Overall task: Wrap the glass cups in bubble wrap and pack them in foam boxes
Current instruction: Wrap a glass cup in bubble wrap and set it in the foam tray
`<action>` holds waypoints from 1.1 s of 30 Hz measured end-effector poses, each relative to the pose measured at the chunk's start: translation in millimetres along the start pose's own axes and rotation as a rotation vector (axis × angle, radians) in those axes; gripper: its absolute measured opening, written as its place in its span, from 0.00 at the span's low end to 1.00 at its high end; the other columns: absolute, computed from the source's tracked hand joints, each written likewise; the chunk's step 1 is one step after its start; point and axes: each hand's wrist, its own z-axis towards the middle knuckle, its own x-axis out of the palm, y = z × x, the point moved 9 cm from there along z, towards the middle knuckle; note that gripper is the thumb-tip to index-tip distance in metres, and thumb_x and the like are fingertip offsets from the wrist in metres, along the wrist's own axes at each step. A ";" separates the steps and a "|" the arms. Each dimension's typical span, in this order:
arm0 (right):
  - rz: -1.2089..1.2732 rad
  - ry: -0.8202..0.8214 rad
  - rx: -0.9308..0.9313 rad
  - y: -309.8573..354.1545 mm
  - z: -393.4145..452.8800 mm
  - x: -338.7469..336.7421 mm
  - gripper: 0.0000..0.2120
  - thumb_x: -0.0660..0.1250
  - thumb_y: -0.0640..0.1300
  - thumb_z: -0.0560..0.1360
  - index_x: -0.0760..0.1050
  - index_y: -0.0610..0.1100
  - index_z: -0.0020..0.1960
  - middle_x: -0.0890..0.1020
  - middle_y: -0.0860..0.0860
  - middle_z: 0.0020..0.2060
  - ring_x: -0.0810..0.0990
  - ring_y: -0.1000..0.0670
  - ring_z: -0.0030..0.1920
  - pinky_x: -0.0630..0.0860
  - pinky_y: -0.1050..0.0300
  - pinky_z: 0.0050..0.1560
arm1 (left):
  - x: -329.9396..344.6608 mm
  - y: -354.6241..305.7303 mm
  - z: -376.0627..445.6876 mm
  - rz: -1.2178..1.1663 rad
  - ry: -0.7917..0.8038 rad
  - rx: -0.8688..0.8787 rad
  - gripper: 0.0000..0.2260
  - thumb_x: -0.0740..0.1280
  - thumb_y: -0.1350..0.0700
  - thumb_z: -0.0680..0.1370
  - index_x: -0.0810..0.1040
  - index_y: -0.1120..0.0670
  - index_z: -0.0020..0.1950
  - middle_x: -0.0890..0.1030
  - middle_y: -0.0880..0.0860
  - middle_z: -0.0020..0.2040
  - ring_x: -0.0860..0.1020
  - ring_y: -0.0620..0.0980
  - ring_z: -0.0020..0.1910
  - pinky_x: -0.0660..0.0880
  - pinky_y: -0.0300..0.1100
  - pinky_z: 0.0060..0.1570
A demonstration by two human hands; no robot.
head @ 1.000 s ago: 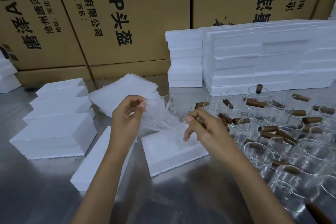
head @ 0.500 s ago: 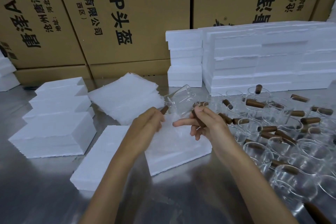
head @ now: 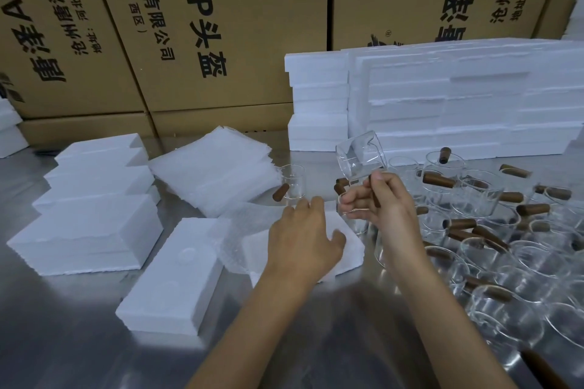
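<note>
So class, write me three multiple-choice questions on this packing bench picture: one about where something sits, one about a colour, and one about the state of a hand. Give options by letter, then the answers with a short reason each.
1. Where does the crowd of unwrapped glass cups stand on the metal table?
A. On the person's right
B. On the person's left
C. On top of the cardboard cartons

2. What colour are the cup handles?
A. White
B. Brown
C. Blue

3. What is the right hand doing?
A. Lying flat on the table
B. Gripping a glass cup by its handle
C. Pressing a foam lid

Answers:
1 A: the cups fill the right side, while foam boxes are stacked left.
2 B: every handle in view is brown.
3 B: the fingers curl round the handle and the cup is raised and tilted, while the left hand rests on the bubble wrap sheet.
</note>
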 end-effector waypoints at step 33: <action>0.362 0.256 0.472 -30.1 -27.7 42.6 0.11 0.55 0.29 0.76 0.75 0.35 0.49 0.77 0.40 0.48 0.76 0.42 0.54 0.73 0.47 0.68 | -46.3 -2.8 -20.1 -0.912 -0.246 0.177 0.15 0.65 0.69 0.75 0.84 0.49 0.44 0.81 0.43 0.46 0.79 0.46 0.51 0.72 0.31 0.48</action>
